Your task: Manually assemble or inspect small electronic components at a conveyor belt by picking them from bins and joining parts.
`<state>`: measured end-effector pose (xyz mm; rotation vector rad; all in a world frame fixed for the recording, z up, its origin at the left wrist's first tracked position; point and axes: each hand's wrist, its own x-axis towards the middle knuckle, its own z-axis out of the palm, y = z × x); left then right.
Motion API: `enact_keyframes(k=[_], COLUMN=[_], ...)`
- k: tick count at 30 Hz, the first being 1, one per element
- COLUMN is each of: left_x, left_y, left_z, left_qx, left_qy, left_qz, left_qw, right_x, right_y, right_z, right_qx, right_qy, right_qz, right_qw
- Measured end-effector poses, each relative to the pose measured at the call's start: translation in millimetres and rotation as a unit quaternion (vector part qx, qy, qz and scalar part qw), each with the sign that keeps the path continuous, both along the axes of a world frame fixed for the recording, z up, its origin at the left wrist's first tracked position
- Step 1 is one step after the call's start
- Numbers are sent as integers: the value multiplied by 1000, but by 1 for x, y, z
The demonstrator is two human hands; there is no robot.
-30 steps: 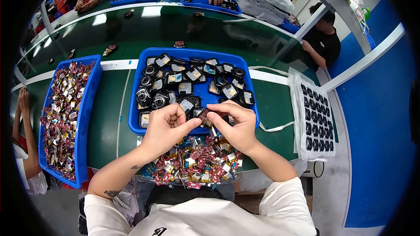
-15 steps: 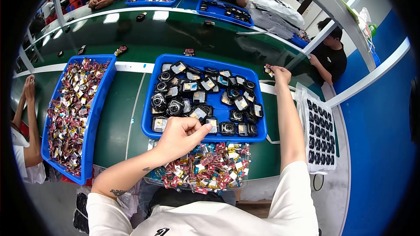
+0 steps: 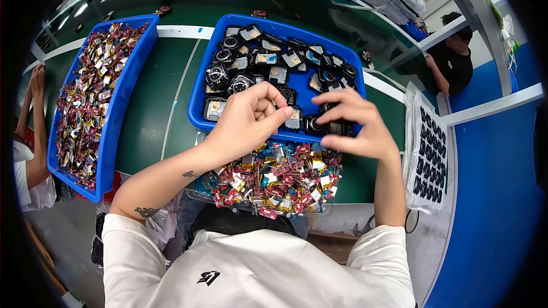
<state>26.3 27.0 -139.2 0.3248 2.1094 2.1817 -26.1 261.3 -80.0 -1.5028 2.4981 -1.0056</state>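
Observation:
My left hand (image 3: pixel 251 118) hovers over the front left part of a blue tray (image 3: pixel 201 94), its fingers curled and thumb pressed toward them. What it may hold is hidden. My right hand (image 3: pixel 361 122) is above the tray's front right corner, fingers spread and bent, nothing seen in them. Inside the tray lie several black watch cases (image 3: pixel 240 84), some showing round backs and others pale square patches. One watch case (image 3: pixel 294 118) shows just past my left thumb tip. Below the tray, close to my body, is a heap of small red circuit boards (image 3: pixel 274 179) with white, yellow and blue parts.
A long blue tray (image 3: pixel 108 165) full of similar small boards stands at the left, near another person's arms (image 3: pixel 37 114). Beyond runs a dark green conveyor (image 3: pixel 228 0) with a small board (image 3: pixel 367 57) on it. White sheets of black parts (image 3: pixel 428 154) lie right.
My right hand has come back from the conveyor's edge to the tray; the small board it held now lies there. My left hand stays curled. The view has tilted downward.

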Motion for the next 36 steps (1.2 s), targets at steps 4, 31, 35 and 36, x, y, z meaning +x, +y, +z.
enact_keyframes(k=[4, 31, 35, 36], left_x=[2, 6, 5, 5], left_y=[4, 3, 1, 2], left_z=[5, 15, 9, 9], left_qx=[20, -91, -94, -89], left_qy=[-6, 81, 113, 124], left_qz=[-5, -138, -150, -148], left_qw=[1000, 983, 978, 977], right_x=[27, 35, 36, 36], right_y=[-6, 1, 2, 3], right_z=[-19, -49, -50, -50], right_qx=[30, -373, -420, -420], right_qy=[136, -46, -91, -90], right_qz=[23, -30, -24, -25], right_qw=[990, 926, 903, 903])
